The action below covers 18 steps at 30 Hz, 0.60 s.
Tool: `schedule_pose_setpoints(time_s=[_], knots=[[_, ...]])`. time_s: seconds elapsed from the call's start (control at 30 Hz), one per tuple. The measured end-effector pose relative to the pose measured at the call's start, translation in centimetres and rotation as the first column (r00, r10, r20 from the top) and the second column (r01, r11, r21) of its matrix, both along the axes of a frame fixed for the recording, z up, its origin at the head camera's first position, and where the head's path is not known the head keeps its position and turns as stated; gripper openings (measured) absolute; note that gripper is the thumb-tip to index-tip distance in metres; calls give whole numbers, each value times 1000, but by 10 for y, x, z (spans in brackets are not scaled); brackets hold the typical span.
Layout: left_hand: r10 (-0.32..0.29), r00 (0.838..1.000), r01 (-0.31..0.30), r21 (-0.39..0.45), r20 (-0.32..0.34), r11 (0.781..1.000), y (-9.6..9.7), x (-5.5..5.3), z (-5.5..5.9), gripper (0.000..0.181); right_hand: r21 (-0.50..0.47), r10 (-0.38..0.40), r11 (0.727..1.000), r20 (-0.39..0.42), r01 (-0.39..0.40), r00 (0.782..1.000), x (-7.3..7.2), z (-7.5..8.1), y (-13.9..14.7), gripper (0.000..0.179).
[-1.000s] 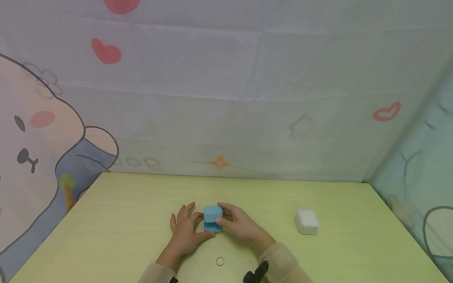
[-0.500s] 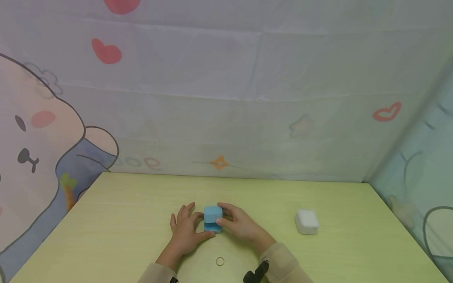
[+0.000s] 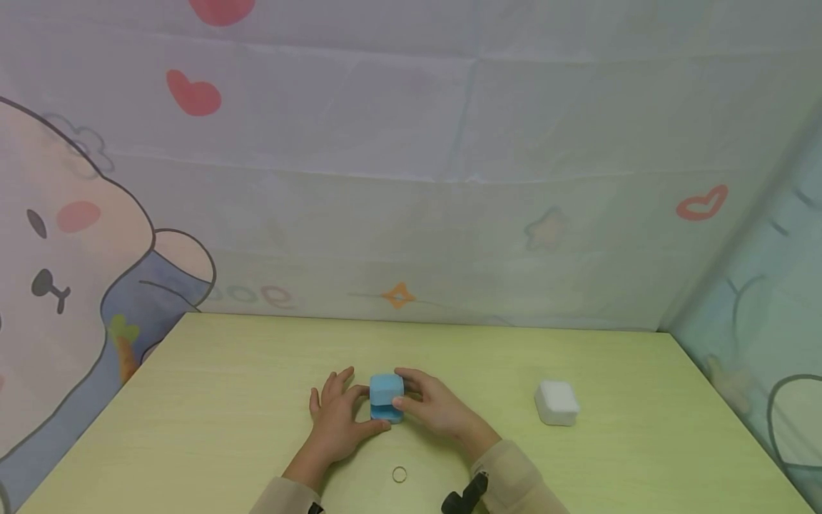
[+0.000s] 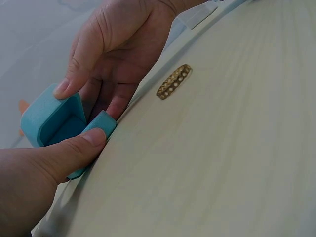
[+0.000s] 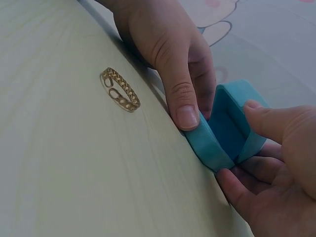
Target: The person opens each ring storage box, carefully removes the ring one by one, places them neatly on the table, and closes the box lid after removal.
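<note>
A light blue ring box (image 3: 386, 398) stands on the table between both hands, its lid partly raised and its front gap facing the person. My left hand (image 3: 338, 426) grips the base, thumb pressed on the front edge, as the left wrist view shows with the thumb (image 4: 74, 150). From the other side my right hand (image 3: 439, 405) pinches the lid between thumb (image 5: 274, 121) and fingers. The dark blue inside (image 5: 232, 123) is partly visible in the right wrist view. Nearer the person lies a gold openwork ring (image 3: 399, 475) with a gap in its band (image 5: 123, 89), touched by neither hand.
A small white box with rounded edges (image 3: 556, 403) stands on the pale wooden table (image 3: 225, 428), right of the hands. Behind the table hangs a printed cloth (image 3: 411, 178), with another cloth (image 3: 770, 321) along the right side.
</note>
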<state>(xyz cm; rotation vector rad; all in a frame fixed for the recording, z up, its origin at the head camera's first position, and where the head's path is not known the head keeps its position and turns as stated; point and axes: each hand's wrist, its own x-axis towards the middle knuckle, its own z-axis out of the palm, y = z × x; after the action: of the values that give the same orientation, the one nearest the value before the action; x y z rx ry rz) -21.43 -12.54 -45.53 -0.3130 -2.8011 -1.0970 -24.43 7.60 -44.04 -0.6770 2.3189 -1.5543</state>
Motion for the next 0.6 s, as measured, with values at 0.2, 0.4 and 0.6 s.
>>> schedule_pose_setpoints(time_s=[0.2, 0.4, 0.6], knots=[[-3, 1000, 3, 1, 4, 1000, 0, 1, 0, 56, -2, 5, 1000, -2, -5, 1000, 0, -1, 0, 60], [-3, 1000, 3, 2, 3, 1000, 0, 1, 1, 56, 10, 10, 1000, -13, -10, 1000, -1, -1, 0, 61], [-5, 1000, 5, 6, 2, 1000, 0, 1, 1, 55, 8, 13, 1000, -8, -13, 1000, 0, 0, 0, 60]])
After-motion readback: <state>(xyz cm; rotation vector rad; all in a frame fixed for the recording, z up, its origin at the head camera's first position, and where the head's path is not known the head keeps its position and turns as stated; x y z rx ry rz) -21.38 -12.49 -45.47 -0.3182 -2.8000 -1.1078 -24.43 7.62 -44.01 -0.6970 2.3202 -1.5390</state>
